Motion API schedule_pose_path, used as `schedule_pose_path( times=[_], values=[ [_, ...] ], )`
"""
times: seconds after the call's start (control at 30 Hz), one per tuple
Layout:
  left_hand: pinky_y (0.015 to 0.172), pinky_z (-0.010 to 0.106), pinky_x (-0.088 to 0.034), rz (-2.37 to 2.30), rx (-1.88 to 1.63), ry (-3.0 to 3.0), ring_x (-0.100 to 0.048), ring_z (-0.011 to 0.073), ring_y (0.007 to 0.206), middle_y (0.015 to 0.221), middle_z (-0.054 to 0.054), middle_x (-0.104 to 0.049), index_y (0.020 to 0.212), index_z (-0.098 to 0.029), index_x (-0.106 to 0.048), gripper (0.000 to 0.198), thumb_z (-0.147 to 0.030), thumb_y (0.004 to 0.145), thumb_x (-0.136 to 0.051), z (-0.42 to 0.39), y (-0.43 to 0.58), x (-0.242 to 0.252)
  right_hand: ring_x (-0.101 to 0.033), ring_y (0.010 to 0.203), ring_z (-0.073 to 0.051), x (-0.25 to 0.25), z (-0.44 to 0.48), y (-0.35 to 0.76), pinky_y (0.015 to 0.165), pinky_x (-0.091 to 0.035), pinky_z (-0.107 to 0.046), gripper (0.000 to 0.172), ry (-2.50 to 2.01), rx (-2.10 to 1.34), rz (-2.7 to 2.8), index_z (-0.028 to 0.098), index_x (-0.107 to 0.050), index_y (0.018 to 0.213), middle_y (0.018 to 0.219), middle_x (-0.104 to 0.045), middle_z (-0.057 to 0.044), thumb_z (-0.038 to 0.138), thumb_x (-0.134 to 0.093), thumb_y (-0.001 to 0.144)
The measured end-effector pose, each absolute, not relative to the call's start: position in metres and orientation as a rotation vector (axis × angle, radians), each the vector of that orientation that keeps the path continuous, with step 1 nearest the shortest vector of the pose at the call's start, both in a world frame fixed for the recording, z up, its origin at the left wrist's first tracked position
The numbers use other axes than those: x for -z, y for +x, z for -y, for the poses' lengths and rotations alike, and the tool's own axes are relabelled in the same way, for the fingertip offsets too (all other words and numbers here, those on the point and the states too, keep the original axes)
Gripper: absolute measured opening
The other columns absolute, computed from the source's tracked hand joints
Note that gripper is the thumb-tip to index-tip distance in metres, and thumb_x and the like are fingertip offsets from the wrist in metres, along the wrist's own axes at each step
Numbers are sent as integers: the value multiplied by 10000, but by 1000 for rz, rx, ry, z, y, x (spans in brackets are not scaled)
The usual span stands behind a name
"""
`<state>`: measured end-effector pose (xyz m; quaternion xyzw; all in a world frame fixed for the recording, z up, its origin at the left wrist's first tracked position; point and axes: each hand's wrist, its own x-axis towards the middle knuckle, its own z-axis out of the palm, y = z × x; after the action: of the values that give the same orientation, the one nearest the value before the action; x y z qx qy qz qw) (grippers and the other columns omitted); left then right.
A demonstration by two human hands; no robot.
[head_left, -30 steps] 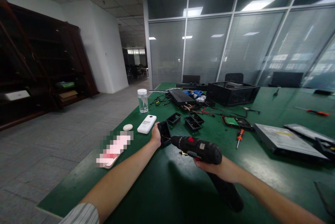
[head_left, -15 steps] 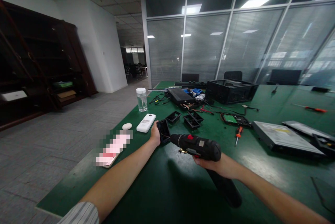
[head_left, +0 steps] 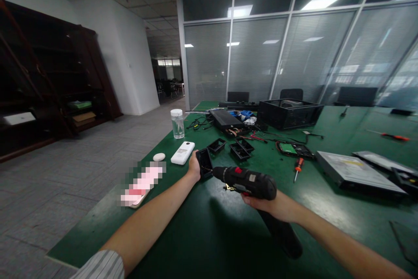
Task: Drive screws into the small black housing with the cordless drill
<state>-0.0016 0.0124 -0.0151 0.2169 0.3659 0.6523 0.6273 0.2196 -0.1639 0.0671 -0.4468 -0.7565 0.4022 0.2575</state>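
My left hand point(head_left: 194, 167) grips a small black box-shaped frame point(head_left: 204, 165) by its left side, with its hollow side facing the drill. In my right hand point(head_left: 274, 204) is a black cordless drill point(head_left: 246, 179) with a red button, held by its handle. The drill points left, and its bit reaches into the hollow of the black frame; the exact spot the tip touches is too dark to tell. Just beyond lie more black frames, one point(head_left: 216, 145) behind the held one and others point(head_left: 240, 150) to its right.
On the green table point(head_left: 183, 235) at left are a clear jar point(head_left: 178, 125), a white device point(head_left: 183, 152), a white oval object point(head_left: 159, 157) and a blurred pink item point(head_left: 143, 185). A screwdriver point(head_left: 298, 168), disc drives point(head_left: 355, 170) and a black case point(head_left: 289, 113) lie right and back.
Both hands, the black frame and the drill hold nearly the same positions. The whole view has shifted very slightly.
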Motion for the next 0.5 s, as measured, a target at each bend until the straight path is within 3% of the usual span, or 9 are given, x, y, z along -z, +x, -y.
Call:
schedule_pose_path(
  times=[0.5],
  values=[
    [517,262,-450,-842,-1499,495,-538,144,487,549,-18,-542,695,-167,-556,254,-419,728,-550,-12,-2,15,-547,794,-186,-68,164,218,748,-472,-287,251,-1193,-1072,2095,166,-597,929,842,-588,-25,390,-550,826]
  ],
)
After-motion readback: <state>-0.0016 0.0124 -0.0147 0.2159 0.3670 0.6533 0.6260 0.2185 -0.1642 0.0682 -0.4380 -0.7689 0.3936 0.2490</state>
